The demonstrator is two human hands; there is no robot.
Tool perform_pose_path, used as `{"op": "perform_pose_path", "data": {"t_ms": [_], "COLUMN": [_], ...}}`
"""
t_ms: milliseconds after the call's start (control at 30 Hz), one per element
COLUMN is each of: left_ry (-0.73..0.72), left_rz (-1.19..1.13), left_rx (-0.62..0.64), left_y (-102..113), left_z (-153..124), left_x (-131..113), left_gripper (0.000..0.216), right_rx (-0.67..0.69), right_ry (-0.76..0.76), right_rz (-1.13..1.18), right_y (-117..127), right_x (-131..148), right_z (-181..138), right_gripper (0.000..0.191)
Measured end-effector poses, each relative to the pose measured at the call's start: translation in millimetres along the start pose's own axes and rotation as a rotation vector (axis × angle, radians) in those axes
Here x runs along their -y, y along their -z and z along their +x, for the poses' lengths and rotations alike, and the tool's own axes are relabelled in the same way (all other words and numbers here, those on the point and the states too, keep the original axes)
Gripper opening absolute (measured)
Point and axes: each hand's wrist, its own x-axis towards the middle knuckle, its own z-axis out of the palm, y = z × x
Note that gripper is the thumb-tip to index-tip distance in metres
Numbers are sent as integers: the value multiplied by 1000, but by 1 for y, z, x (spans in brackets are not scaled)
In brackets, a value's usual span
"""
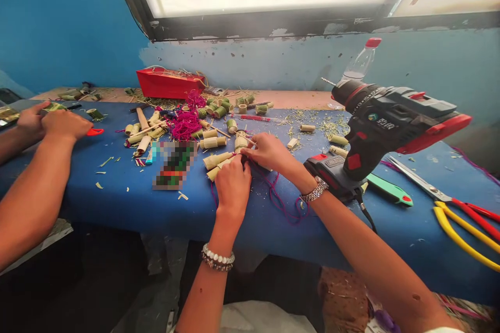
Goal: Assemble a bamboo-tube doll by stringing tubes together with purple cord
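Note:
My left hand (233,182) is closed around cut bamboo pieces, with two bamboo tubes (217,160) sticking out to its left. Just beyond its fingers stands a short bamboo section (240,141). My right hand (269,153) has its fingers pinched together right beside it, and a thin pale stick (249,139) shows at the fingertips. Both hands meet over the same bamboo piece, so the exact contact is partly hidden. Purple cord (278,195) trails from under the hands across the blue table cover (136,195).
A cordless drill (375,130) stands at right, near a green-handled cutter (390,190) and large scissors (449,203). Bamboo pieces, shavings and magenta cord (185,122) lie behind, before a red box (167,83). At left, another person's hands (64,124) work with bamboo.

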Motion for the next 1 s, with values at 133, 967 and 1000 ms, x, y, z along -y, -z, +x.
{"op": "perform_pose_path", "data": {"t_ms": [133, 967, 1000], "left_ry": [-14, -315, -414], "left_rz": [20, -223, -294], "left_rx": [-11, 195, 204], "left_y": [-4, 49, 53], "left_z": [5, -111, -119], "left_x": [1, 66, 73], "left_gripper": [31, 14, 15], "right_rx": [-1, -19, -14], "right_ry": [10, -19, -21], "right_rz": [-11, -169, -177], "right_y": [-1, -4, -4], "right_x": [-3, 2, 3], "right_z": [0, -2, -2], "right_gripper": [28, 34, 34]}}
